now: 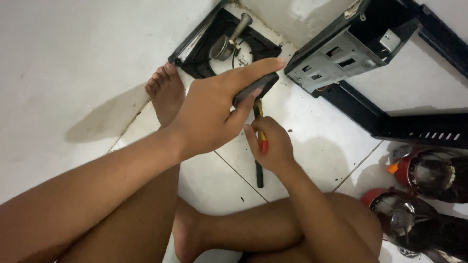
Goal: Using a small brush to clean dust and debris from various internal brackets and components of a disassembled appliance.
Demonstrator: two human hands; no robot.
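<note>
Dark flat part: I see a small dark flat piece (256,87) held up above the white tiled floor (321,141), just in front of the black square frame.
Left hand: my left hand (214,114) is closed around that dark piece, thumb beneath it and forefinger stretched straight along its top.
Tool: a slim tool with a yellow and red handle (262,139) stands just below the dark piece; its dark lower end (259,176) reaches down over the tile.
Right hand: my right hand (270,146) is curled tight around the tool's handle, touching the left hand's thumb.
Black frame: a black square frame (195,51) lies by the wall, with a grey metal cup and stem (226,45) inside it.
Metal casing: an open grey and black casing (341,56) rests to the right.
Lamps: two red-rimmed reflector lamps (429,173) sit at the lower right.
Legs: my bare foot (165,92) rests beside the frame.
</note>
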